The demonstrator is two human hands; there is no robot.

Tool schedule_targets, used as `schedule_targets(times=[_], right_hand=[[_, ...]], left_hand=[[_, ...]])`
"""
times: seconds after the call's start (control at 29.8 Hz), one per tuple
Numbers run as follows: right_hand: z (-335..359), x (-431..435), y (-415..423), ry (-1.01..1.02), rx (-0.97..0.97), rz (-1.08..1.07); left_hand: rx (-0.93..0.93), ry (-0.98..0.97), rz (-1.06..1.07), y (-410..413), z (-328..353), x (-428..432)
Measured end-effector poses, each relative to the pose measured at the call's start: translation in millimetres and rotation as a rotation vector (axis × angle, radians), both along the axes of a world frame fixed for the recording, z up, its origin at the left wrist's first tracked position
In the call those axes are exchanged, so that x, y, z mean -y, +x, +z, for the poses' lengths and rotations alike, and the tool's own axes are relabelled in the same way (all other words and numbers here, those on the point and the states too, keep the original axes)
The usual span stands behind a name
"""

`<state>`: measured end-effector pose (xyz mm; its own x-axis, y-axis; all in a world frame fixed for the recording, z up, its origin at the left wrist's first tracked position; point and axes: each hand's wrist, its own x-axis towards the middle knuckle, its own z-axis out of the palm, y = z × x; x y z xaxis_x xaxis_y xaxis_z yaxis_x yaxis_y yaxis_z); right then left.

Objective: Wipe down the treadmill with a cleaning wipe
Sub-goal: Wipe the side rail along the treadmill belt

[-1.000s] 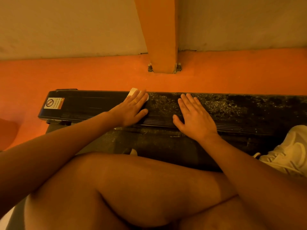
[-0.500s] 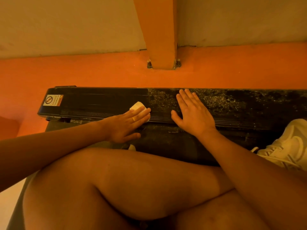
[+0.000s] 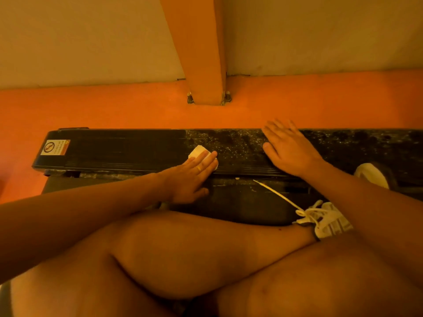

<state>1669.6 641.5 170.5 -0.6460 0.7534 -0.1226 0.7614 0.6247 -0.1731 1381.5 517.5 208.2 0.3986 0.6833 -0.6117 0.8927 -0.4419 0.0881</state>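
On the treadmill (image 3: 126, 147) rail, the left hand (image 3: 190, 177), fingers (image 3: 206, 160) flat and pressing the wipe (image 3: 199, 152), had slid toward the near edge, while the open right hand (image 3: 288, 149) shifted right, seemingly baring dusty rail still unwiped.

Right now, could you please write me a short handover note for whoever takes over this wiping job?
Left hand: flat, fingers straight, pressing the wipe onto the treadmill's side rail.
Right hand: flat on the rail further right, holding nothing.
Done: the rail from the warning sticker to the wipe looks dark and clean.
Left: the speckled, dusty stretch from the wipe rightwards, under and past the right hand.
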Motion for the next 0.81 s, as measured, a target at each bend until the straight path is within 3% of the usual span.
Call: schedule_targets(times=[0.23, 0.4, 0.5, 0.81], right_hand=[[-11, 4, 9, -0.030, -0.036, -0.094], [-11, 2, 11, -0.029, -0.055, -0.093], [-13, 2, 12, -0.023, -0.066, -0.095], [-16, -1, 11, -0.003, -0.056, -0.088]], left_hand=[[0.153, 0.019, 0.199, 111, -8, 2], [0.155, -0.012, 0.285, 84, -2, 5], [0.103, -0.004, 0.273, 74, -1, 7], [0.141, 0.128, 0.144, 154, -17, 3]])
